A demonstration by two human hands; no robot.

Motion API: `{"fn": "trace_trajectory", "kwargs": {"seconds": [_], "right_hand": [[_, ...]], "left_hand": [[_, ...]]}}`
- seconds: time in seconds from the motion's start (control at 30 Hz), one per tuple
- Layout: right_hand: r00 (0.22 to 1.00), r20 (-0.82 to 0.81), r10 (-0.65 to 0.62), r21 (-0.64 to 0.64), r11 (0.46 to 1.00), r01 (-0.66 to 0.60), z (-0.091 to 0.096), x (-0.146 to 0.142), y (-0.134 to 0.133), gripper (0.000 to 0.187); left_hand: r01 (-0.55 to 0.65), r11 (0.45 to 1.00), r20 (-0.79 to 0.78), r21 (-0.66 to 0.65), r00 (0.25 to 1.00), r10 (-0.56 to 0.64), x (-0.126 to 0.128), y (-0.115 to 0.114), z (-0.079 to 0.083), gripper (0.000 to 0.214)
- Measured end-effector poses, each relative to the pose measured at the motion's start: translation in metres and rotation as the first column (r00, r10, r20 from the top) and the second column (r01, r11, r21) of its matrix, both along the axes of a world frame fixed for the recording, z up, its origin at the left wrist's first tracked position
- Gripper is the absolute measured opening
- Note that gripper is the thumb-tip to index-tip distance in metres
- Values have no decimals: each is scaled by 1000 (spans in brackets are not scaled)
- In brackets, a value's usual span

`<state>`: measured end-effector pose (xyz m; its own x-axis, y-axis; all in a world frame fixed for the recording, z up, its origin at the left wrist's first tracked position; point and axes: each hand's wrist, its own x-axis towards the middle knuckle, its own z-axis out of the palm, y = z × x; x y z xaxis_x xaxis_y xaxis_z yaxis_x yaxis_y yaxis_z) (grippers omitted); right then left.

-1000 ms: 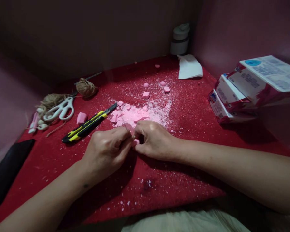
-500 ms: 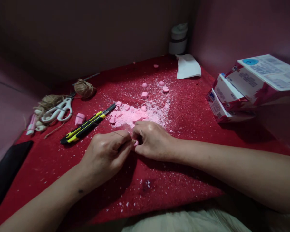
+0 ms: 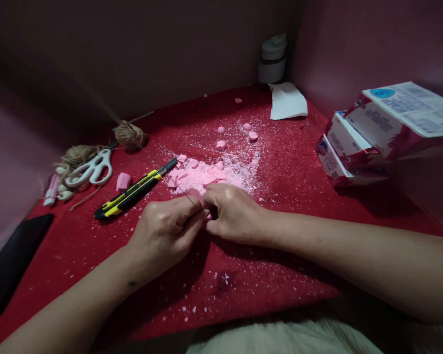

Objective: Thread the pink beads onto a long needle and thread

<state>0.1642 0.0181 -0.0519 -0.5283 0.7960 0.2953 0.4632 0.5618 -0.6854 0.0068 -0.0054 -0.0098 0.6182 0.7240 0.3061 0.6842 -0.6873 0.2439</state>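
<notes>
My left hand (image 3: pixel 163 231) and my right hand (image 3: pixel 233 212) meet at their fingertips low over the red cloth (image 3: pixel 291 172). The left hand's fingers are pinched on a thin needle-like stick (image 3: pixel 190 199) that points up and away. Curled shut, the right hand pinches a small pink piece that shows only as a sliver at its fingertips. Just beyond both hands lies a heap of pink crumbs and chunks (image 3: pixel 203 176) with white dust around it.
A yellow and black utility knife (image 3: pixel 135 192) lies left of the heap. Further left are white scissors (image 3: pixel 90 169), twine (image 3: pixel 127 134), a pink block (image 3: pixel 123 181) and a black flat object (image 3: pixel 11 260). Stacked cartons (image 3: pixel 376 130) stand right; a white paper (image 3: pixel 287 102) and a jar (image 3: pixel 273 59) at the back.
The hands stay together in the same spot. The thin stick in the left hand has tilted slightly between frames; the view has shifted a little.
</notes>
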Motion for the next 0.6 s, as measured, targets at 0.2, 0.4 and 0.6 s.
{"fn": "trace_trajectory", "kwargs": {"seconds": [0.2,0.4,0.6], "right_hand": [[1000,15,-8,-14,1000,8,1,-1,-1,3],[1000,-9,4,-6,1000,-4,0,0,0,5],[1000,6,-5,4,1000,5,-1,0,-1,5]], "left_hand": [[-3,998,-49,57,999,6,-2,-3,0,20],[-48,999,-19,-21,999,47,3,-2,3,20],[-85,992,66,-97,994,92,0,-3,8,18]]}}
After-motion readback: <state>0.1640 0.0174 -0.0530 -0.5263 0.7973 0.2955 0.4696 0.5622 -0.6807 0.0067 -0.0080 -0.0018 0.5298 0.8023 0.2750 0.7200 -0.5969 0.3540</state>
